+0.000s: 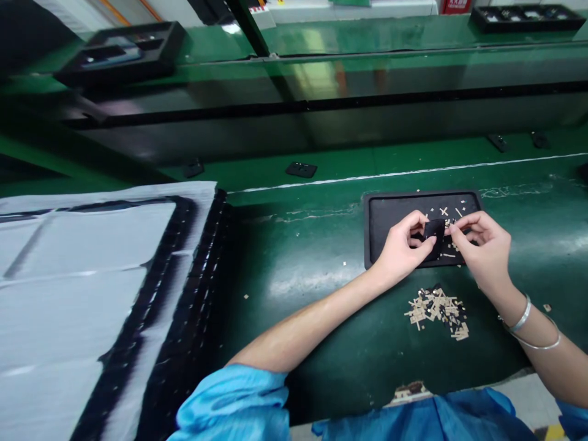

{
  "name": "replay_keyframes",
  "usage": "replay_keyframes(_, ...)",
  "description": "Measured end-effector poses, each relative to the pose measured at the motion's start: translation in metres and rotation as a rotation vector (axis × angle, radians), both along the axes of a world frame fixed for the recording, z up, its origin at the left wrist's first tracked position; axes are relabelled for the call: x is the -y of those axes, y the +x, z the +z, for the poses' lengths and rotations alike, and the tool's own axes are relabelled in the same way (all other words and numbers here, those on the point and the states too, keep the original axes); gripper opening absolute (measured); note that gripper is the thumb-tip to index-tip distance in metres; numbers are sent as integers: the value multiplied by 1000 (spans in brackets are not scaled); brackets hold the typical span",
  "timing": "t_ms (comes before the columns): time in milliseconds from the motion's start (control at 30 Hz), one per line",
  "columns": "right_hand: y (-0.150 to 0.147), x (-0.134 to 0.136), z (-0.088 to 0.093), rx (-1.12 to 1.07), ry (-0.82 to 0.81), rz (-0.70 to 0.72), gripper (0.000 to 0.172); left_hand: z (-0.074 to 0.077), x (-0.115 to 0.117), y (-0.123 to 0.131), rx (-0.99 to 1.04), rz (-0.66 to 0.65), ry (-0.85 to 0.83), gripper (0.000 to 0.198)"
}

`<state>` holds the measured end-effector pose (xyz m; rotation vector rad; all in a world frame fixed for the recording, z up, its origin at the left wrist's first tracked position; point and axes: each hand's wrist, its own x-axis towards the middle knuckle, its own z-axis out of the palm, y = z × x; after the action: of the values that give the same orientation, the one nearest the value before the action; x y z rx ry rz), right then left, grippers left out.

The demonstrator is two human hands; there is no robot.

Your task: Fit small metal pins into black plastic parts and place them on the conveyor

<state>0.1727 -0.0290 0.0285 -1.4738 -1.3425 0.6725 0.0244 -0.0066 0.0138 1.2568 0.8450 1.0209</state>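
Left hand (405, 246): one small black plate (435, 230), held between thumb and fingers.
Right hand (487, 246): fingertips close together beside the plate; contents, cannot tell.
Black tray (381, 215): below both hands, loose bits (443, 211) scattered inside.
Pile (436, 307): beige and black pieces, on green table (331, 337), nearer the body than either hand.

Black tray (380, 223) partly hidden behind left grip (405, 244) and right grip (487, 248). Black piece (434, 230) partly covered by left grip; bits (448, 224) at right grip too small to identify. White sheets (87, 251) blurred, cut off at left edge (upper-left black box (171, 49) smeared too).
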Motion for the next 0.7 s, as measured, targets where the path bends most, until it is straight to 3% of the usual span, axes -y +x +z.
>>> replay_keyframes(700, 9, -7, -2, -153, -53, 102, 8, 3, 0, -1, -2, 8, 19, 18)
